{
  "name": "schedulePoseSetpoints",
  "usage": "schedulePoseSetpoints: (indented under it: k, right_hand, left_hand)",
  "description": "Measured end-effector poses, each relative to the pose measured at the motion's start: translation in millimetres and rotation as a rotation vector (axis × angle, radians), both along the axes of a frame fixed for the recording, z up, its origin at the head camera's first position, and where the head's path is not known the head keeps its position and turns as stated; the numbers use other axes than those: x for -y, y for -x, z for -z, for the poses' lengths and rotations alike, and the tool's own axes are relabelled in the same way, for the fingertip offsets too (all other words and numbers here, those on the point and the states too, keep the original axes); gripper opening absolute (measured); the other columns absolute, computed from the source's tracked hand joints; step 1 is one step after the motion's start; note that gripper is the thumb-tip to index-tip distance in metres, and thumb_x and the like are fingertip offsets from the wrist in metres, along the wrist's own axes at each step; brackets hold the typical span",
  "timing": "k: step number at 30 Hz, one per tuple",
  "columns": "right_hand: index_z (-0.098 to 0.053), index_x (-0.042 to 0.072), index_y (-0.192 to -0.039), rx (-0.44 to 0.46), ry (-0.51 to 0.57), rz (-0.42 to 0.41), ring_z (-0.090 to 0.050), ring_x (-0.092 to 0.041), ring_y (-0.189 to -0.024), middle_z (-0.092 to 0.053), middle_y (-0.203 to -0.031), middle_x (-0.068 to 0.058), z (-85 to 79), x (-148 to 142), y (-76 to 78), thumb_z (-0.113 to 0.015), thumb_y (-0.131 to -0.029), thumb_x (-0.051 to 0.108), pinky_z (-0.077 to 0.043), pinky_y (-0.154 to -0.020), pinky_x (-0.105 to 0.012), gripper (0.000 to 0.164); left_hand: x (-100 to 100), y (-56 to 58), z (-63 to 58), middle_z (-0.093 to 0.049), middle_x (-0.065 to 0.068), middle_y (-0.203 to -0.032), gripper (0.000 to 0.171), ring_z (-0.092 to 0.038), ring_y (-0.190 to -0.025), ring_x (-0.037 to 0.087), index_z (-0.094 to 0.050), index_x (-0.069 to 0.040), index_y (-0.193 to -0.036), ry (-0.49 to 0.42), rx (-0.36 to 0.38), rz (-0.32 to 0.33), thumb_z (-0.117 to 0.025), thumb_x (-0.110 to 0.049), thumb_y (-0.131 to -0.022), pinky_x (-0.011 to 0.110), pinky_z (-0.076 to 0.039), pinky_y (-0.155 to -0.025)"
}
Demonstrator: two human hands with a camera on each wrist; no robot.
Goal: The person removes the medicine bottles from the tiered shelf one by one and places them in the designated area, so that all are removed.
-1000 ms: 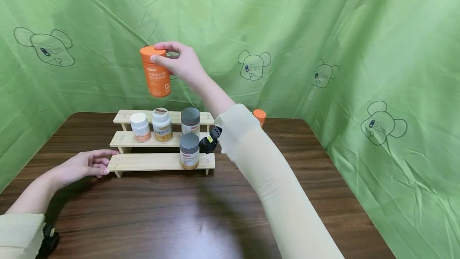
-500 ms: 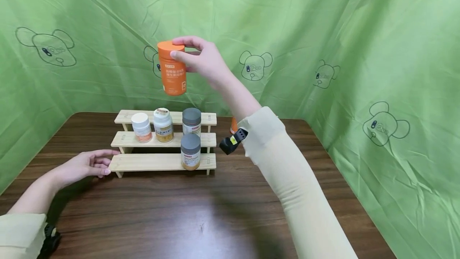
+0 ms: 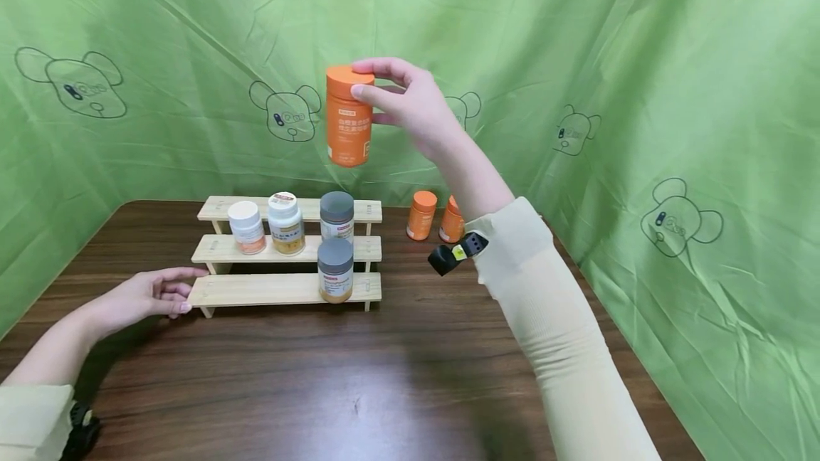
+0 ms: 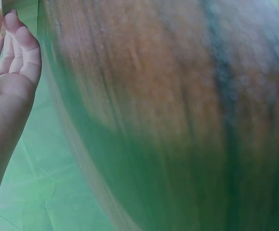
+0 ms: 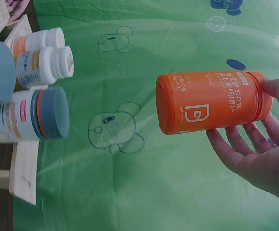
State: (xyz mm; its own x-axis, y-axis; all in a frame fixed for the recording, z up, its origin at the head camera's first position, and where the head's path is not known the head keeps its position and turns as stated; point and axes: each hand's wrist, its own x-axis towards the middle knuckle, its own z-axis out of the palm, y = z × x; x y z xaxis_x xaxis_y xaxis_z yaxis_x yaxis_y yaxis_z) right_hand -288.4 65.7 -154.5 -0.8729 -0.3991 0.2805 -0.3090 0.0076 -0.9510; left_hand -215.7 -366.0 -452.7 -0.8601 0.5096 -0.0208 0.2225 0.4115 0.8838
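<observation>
Right hand [image 3: 416,102]: thumb and fingers grasp an orange bottle [image 3: 349,126] at its lid.
Bottle's lie: in the air just left of the grip, lid uppermost, long axis near upright, base hanging below the fingertips.
Nearer hand: the right, touching it; the left hand [image 3: 144,297] is well apart, below and to the left.
Orange pair [image 3: 421,218]: upright on the table [image 3: 288,390], below the grip; one is partly behind the right forearm.
Grey jars [image 3: 336,272]: below and left of the grip, upright, one on the rack [image 3: 256,290]'s lowest tier, one on its middle tier.
White jars [image 3: 247,228]: farther left, on the middle tier.
Rack's left end: lowest tier pinched by the left hand.
Curtain [image 3: 544,41]: green, beyond the grip.
</observation>
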Motion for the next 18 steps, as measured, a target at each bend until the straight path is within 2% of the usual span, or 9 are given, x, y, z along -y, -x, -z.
schedulePoseSetpoints:
  k: [8, 18]
  right_hand:
    - [-0.060, 0.007, -0.118, -0.046, 0.021, -0.004, -0.061, -0.023, -0.105, -0.058, -0.119, -0.007, 0.0, -26.5, -2.9, -0.070, -0.084, 0.008, -0.052, -0.087, -0.041, 0.036]
    - [-0.062, 0.006, -0.114, -0.064, 0.049, 0.011, -0.060, -0.025, -0.103, -0.058, -0.118, -0.010, -3.9, -57.2, -10.7, -0.069, -0.084, 0.005, -0.051, -0.089, -0.041, 0.030]
  left_hand:
    - [5.4, -1.7, 2.2, -0.065, 0.007, -0.098, 0.057, -0.064, -0.078, 0.015, -0.037, -0.001, -0.141, -0.024, -0.006, 0.024, -0.060, 0.000, -0.088, 0.030, -0.054, -0.063]
    - [6.1, 0.1, 3.4, -0.065, 0.004, -0.099, 0.060, -0.064, -0.078, 0.016, -0.032, 0.006, -0.140, 0.026, 0.014, 0.001, -0.062, -0.006, -0.089, 0.030, -0.054, -0.065]
